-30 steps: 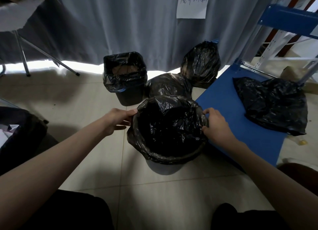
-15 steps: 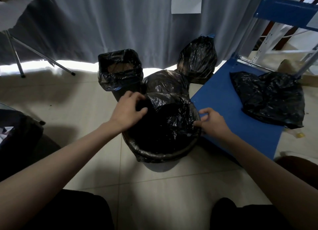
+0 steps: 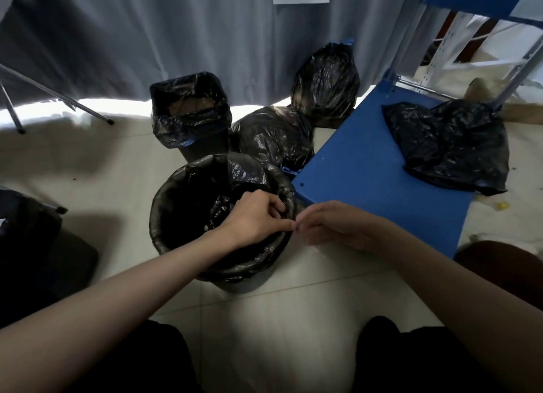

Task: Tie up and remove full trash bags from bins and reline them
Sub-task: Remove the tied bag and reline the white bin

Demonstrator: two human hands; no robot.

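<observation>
Head view: left hand [image 3: 254,215] fingers curled, pinching the black liner [image 3: 205,204] at the right rim of the round bin [image 3: 238,287]. Right hand [image 3: 335,226] just outside that rim, fingertips bunched and meeting the left thumb tip; cannot tell what they pinch. Liner folded over the bin's rim all round. Bin stands on the tiled floor [image 3: 279,319], at the near left corner of the blue board [image 3: 376,181]. Behind it: square lined bin [image 3: 191,113], two tied full bags [image 3: 273,137] [image 3: 326,84]. Loose black bag [image 3: 449,146] on the board's far right edge.
</observation>
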